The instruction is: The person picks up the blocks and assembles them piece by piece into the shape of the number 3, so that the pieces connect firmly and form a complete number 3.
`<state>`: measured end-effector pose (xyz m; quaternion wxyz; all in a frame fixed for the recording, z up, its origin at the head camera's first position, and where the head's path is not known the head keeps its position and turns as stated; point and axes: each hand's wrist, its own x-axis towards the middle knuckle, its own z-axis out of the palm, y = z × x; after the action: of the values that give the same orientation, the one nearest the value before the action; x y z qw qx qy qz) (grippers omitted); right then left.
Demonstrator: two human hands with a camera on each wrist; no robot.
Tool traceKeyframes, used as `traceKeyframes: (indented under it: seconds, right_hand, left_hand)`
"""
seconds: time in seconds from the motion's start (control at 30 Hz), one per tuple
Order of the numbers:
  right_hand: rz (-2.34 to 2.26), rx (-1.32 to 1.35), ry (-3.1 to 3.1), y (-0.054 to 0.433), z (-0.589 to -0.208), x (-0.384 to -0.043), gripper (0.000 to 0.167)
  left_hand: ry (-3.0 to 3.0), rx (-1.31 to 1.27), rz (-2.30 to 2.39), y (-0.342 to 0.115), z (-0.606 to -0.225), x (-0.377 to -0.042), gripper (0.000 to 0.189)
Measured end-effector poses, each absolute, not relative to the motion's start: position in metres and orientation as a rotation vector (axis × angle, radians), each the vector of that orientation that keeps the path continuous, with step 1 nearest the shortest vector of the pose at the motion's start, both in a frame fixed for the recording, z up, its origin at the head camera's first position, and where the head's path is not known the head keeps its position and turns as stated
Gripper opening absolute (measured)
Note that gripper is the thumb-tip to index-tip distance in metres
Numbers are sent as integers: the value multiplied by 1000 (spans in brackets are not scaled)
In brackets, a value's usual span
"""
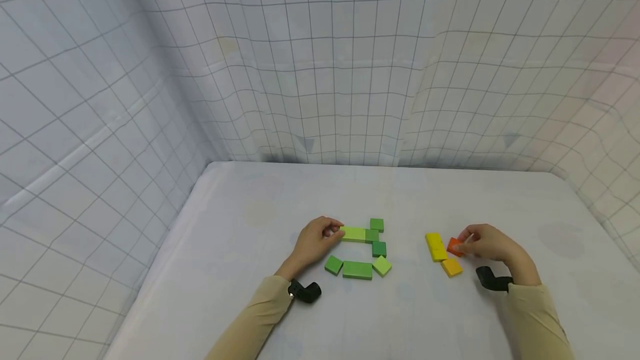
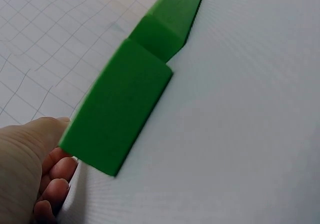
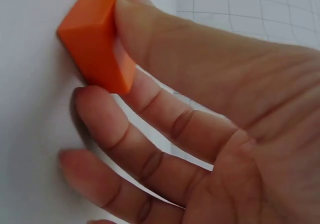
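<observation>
My left hand has thumb and forefinger at the left end of a long light green block, pinching it. In the left wrist view, a green block covers the thumb tip, and the other fingers curl behind. Small green blocks adjoin the light green one's right end. On the right side, my right hand pinches an orange block between thumb and forefinger, low over the table. Its other fingers are bent beside the block. Just left of this block lies a yellow block.
Nearer the front lie a long green block, a small green block and a tilted light green square. A yellow-orange square sits below the yellow block. Grid-patterned curtains surround the white table.
</observation>
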<state>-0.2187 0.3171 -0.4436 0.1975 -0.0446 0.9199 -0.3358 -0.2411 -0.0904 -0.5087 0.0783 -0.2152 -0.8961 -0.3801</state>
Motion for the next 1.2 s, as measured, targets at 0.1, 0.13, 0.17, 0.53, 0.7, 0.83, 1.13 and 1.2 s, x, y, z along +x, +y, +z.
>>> traceKeyframes:
  seconds: [0.1,0.13,0.17,0.53,0.7,0.83,1.13,1.2]
  right_hand:
    - [-946,-111,2574,318,-444,-226,29]
    - [-941,-111,2573,319,-443,-229,28]
    - [-933,-109,2574,318,-442,-232,28]
    - [-932,-42,2532,301,-438,-271,29]
    - [-947,-11,2524,284,-438,-288,25]
    - [-961,-23,2550,268,-438,-297,23]
    - [-996,30,2568,235,-444,-313,27]
    - [-1005,34,2566,229,-445,-315,28]
  left_hand:
    - [-2684,-643,-1133,-90,-508,-240,20]
    - [-2684,-642,-1132,-90,-508,-240,21]
    - [-2682,-644,-1132,-90,-508,-240,20]
    - [-2661,-659,-1153,-90,-508,-240,21]
    - [-2671,-648,-1154,-90,-509,-240,21]
    - [-2669,-651,-1157,-91,-508,-240,22]
    - [-2679,-640,-1160,-91,-508,-239,22]
    - [-2677,-640,-1156,-90,-508,-239,21]
